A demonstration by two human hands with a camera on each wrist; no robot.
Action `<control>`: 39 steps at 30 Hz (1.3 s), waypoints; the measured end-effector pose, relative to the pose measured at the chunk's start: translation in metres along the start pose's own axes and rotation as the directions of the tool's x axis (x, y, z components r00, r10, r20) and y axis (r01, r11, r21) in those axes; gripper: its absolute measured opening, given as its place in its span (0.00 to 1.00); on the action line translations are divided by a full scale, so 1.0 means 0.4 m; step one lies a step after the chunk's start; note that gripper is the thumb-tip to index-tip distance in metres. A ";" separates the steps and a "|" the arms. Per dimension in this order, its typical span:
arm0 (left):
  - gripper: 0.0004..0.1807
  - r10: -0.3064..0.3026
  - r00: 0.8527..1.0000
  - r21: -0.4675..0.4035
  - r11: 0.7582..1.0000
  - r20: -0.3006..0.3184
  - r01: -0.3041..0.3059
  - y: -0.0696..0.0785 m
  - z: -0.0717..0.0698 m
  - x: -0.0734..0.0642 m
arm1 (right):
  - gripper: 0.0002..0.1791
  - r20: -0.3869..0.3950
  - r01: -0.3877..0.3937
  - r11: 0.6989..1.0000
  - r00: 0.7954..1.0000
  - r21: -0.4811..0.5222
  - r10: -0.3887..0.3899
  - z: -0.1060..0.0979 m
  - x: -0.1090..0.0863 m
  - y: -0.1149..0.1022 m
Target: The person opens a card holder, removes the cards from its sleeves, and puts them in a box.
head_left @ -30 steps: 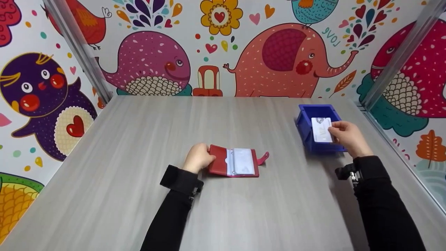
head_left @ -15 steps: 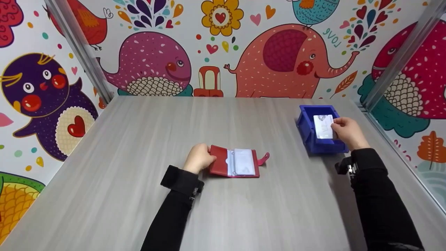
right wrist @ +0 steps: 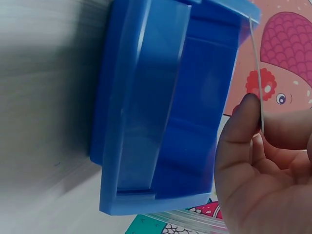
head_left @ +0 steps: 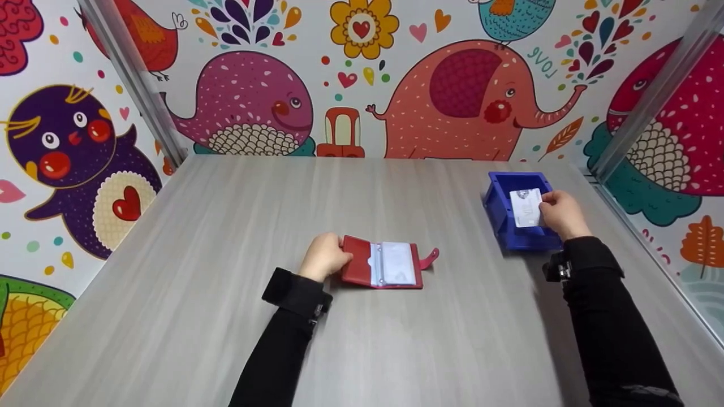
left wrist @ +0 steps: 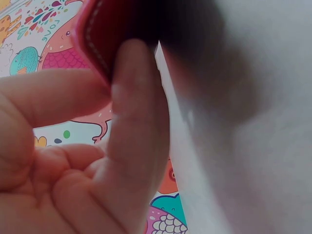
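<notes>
My right hand (head_left: 565, 216) pinches a white card (head_left: 526, 207) by its right edge, over the blue bin (head_left: 529, 243). In the right wrist view the card (right wrist: 257, 68) shows edge-on between thumb and finger, above the opening of the bin (right wrist: 161, 97). A red card holder (head_left: 357, 261) lies spread on the table, its clear sleeves (head_left: 398, 263) showing on the right half and a pink snap strap (head_left: 430, 258) sticking out. With thumb and finger, my left hand (head_left: 324, 257) pinches the left cover, whose stitched corner (left wrist: 97, 44) fills the top of the left wrist view.
The pale wood-grain table (head_left: 254, 203) meets a cartoon-printed back wall (head_left: 350, 85) and similar side panels. Metal posts (head_left: 133, 85) stand at the corners. The blue bin is near the table's right side.
My right hand, still pinching the card, has shifted slightly back and over the bin. The left hand and the card holder stay in place.
</notes>
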State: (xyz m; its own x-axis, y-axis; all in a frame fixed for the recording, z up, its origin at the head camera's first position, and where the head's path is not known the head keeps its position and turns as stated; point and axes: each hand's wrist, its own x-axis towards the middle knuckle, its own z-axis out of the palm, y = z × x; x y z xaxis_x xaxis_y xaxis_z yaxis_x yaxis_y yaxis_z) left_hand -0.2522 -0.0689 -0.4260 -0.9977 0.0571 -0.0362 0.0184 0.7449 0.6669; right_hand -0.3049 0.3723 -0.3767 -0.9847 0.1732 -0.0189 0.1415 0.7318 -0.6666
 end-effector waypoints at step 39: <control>0.04 -0.009 1.000 -0.005 1.000 0.006 0.009 0.003 -0.001 -0.003 | 0.24 -0.051 0.117 0.991 0.991 -0.064 -0.120 0.013 -0.040 -0.081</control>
State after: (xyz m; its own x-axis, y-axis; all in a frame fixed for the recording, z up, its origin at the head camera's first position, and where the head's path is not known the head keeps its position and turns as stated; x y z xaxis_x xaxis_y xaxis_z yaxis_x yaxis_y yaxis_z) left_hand -0.2511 -0.0683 -0.4248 -0.9974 0.0549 -0.0468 0.0094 0.7422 0.6701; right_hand -0.2943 0.3425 -0.3589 -0.9881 0.1170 0.0995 0.0314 0.7878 -0.6151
